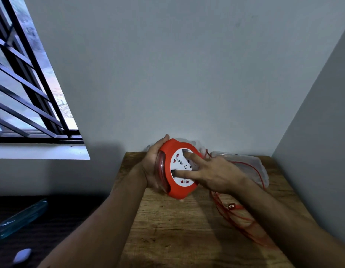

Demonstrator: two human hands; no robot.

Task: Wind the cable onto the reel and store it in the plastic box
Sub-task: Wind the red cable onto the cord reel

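Observation:
A red cable reel [168,151] with a white socket face is held tilted above the wooden table [177,225]. My left hand [153,163] grips its left rim from behind. My right hand [212,174] lies across the white face, with two fingers pressed into its recesses. Loose red cable [243,223] trails from the reel over the table's right side, its plug [232,206] lying under my right forearm. A clear plastic box [250,163] sits at the back right by the wall, with cable draped over it.
Walls close the table in at the back and right. A barred window [28,89] is at the left. Below it, on a dark surface, lie a blue transparent object [21,219] and a small pale object [22,255].

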